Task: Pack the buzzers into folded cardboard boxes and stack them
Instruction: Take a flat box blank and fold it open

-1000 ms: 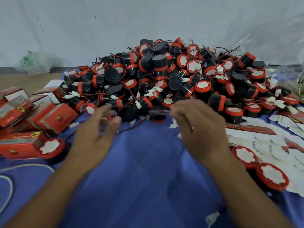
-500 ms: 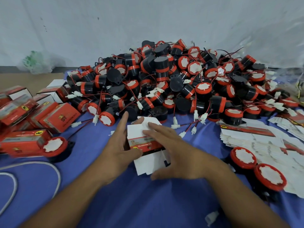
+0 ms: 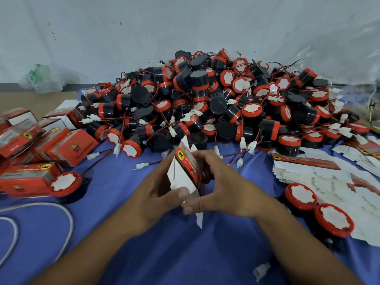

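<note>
Cardboard box [image 3: 185,173], only partly opened out, stands on edge between my hands above the blue cloth [image 3: 185,254], its red printed face turned to three o'clock. My left hand [image 3: 156,194] pinches its lower corner under the thumb. My right hand [image 3: 224,190] curls round the far side, thumb on the bottom flap. I judge it light and thin, easily creased wrong, so I should hold it by the fold lines, not the loose flaps. A buzzer should be heavier, hard and round, with wires that snag, so I would take it by the body. The pile of buzzers [image 3: 205,99] lies at twelve o'clock. At nine o'clock sit red boxes [image 3: 67,145], their contents hidden. The nearest red box [image 3: 26,177], at eight o'clock, has a lone buzzer [image 3: 65,184] at its mouth; whether it is inside or only against it, I cannot tell. Flat blanks [image 3: 320,177] are stacked at three o'clock, with loose buzzers [image 3: 301,195] at their near edge.
</note>
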`<state>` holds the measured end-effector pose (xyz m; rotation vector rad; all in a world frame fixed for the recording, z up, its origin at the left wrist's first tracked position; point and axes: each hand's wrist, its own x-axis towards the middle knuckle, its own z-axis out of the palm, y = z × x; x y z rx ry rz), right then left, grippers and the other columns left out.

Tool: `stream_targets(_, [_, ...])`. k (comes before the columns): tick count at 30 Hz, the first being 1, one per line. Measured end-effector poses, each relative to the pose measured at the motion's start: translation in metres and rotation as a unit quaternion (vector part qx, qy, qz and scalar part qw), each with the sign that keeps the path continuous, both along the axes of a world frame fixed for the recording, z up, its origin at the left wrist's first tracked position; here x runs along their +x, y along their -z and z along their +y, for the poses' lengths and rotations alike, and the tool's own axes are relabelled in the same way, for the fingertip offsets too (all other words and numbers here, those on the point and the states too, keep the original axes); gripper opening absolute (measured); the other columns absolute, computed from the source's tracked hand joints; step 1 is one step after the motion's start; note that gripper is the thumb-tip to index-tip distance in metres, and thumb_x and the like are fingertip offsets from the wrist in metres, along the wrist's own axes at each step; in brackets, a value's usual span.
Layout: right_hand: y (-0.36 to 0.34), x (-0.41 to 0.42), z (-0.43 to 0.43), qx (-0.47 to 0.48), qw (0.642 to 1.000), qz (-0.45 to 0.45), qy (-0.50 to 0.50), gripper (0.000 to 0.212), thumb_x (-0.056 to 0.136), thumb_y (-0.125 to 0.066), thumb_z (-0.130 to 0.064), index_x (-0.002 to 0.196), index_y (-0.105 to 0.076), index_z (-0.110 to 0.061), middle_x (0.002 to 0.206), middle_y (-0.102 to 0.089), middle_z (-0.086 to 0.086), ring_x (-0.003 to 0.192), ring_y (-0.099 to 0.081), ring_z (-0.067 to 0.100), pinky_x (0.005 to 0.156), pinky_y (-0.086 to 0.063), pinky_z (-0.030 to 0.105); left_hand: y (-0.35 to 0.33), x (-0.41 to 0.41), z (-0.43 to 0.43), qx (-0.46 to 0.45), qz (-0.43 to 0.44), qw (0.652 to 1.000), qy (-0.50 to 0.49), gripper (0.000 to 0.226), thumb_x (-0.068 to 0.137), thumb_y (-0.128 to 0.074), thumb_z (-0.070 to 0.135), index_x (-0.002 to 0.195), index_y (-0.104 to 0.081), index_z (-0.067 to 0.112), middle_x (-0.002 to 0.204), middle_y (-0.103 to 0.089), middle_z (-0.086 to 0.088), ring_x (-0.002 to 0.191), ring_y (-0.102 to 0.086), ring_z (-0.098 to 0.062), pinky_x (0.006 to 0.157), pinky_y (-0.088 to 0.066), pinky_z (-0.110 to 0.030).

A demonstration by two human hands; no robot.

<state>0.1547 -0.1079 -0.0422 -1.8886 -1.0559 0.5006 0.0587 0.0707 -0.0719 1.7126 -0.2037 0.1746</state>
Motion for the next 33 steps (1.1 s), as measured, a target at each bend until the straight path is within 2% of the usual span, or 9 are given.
stream_targets(5, [0.0, -0.006, 0.004, 0.016, 1.0, 0.011, -0.014, 0.064, 0.072, -0.084, -0.043, 0.126, -0.051, -0.034, 0.124, -0.057, -0.009, 0.121, -0.054, 0.011, 0.103, -0.047, 0.039, 0.003, 0.0, 0.003, 0.055, -0.037, 0.998, -0.011, 0.109, 0.066, -0.068, 0.079, 0.154, -0.013, 0.048, 0.158, -0.032, 0.015, 0.14, -0.044, -0.015, 0.102, -0.048, -0.036])
stream_targets(7, [0.0, -0.007, 0.005, 0.02, 0.999, 0.016, -0.03, 0.063, 0.076, -0.084, -0.034, 0.128, -0.05, -0.032, 0.128, -0.057, -0.007, 0.124, -0.053, 0.017, 0.105, -0.045, 0.043, 0.001, -0.001, 0.003, 0.068, -0.044, 0.997, 0.001, 0.111, 0.066, -0.072, 0.076, 0.154, -0.01, 0.049, 0.16, -0.028, 0.016, 0.144, -0.037, -0.015, 0.106, -0.044, -0.038])
stream_targets(10, [-0.001, -0.01, 0.005, 0.025, 0.998, 0.04, -0.043, 0.056, 0.076, -0.082, -0.03, 0.121, -0.049, -0.023, 0.11, -0.06, -0.001, 0.107, -0.059, 0.023, 0.094, -0.049, 0.049, -0.004, -0.005, 0.005, 0.064, -0.051, 0.996, 0.026, 0.106, 0.075, -0.077, 0.062, 0.155, -0.01, 0.047, 0.161, -0.025, 0.017, 0.146, -0.032, -0.012, 0.107, -0.043, -0.028])
stream_targets(14, [-0.005, -0.009, 0.003, 0.051, 0.995, 0.063, -0.051, 0.055, 0.077, -0.078, -0.028, 0.123, -0.048, -0.024, 0.103, -0.064, -0.003, 0.1, -0.064, 0.021, 0.089, -0.053, 0.047, -0.011, -0.009, 0.011, 0.077, -0.046, 0.995, 0.034, 0.097, 0.082, -0.076, 0.051, 0.156, -0.013, 0.045, 0.162, -0.026, 0.01, 0.148, -0.03, -0.02, 0.11, -0.035, -0.054])
stream_targets(18, [-0.003, -0.008, 0.005, 0.065, 0.995, 0.055, -0.05, 0.05, 0.076, -0.079, -0.035, 0.12, -0.055, -0.031, 0.107, -0.064, -0.011, 0.103, -0.064, 0.015, 0.091, -0.052, 0.036, -0.015, -0.014, 0.014, 0.114, -0.041, 0.992, 0.035, 0.098, 0.083, -0.074, 0.047, 0.155, -0.007, 0.048, 0.162, -0.025, 0.011, 0.149, -0.027, -0.018, 0.112, -0.03, -0.057])
stream_targets(22, [-0.001, -0.004, 0.006, 0.091, 0.995, 0.043, -0.018, 0.036, 0.07, -0.079, -0.05, 0.103, -0.066, -0.042, 0.112, -0.063, -0.005, 0.111, -0.059, 0.014, 0.098, -0.045, 0.036, -0.015, -0.017, 0.012, 0.167, -0.051, 0.984, 0.027, 0.101, 0.082, -0.073, 0.039, 0.156, -0.005, 0.044, 0.159, -0.028, 0.019, 0.146, -0.032, -0.011, 0.109, -0.038, -0.049])
stream_targets(26, [-0.001, -0.001, 0.004, 0.114, 0.989, 0.086, -0.027, 0.046, 0.078, -0.077, -0.041, 0.121, -0.065, -0.029, 0.112, -0.071, -0.005, 0.104, -0.067, 0.015, 0.087, -0.053, 0.03, -0.014, -0.014, -0.001, 0.123, -0.07, 0.987, -0.074, 0.08, 0.076, -0.058, 0.03, 0.148, -0.029, 0.049, 0.134, -0.056, 0.025, 0.12, -0.059, -0.009, 0.083, -0.054, -0.022])
stream_targets(29, [-0.002, -0.003, 0.008, 0.131, 0.982, 0.136, -0.028, 0.051, 0.076, -0.078, -0.046, 0.122, -0.063, -0.03, 0.109, -0.072, -0.002, 0.097, -0.069, 0.013, 0.078, -0.055, 0.026, -0.012, -0.01, -0.004, 0.085, -0.107, 0.978, -0.155, 0.077, 0.08, -0.054, 0.013, 0.135, -0.039, 0.064, 0.129, -0.059, 0.028, 0.12, -0.057, -0.002, 0.086, -0.054, -0.02])
stream_targets(33, [-0.003, 0.001, 0.006, 0.179, 0.946, 0.266, -0.048, 0.084, 0.067, -0.085, -0.05, 0.139, -0.048, -0.027, 0.119, -0.071, 0.001, 0.113, -0.066, 0.022, 0.092, -0.053, 0.032, -0.014, -0.008, 0.001, 0.034, -0.118, 0.976, -0.181, 0.082, 0.067, -0.043, -0.007, 0.136, -0.056, 0.037, 0.129, -0.061, 0.028, 0.119, -0.054, 0.009, 0.086, -0.048, -0.01])
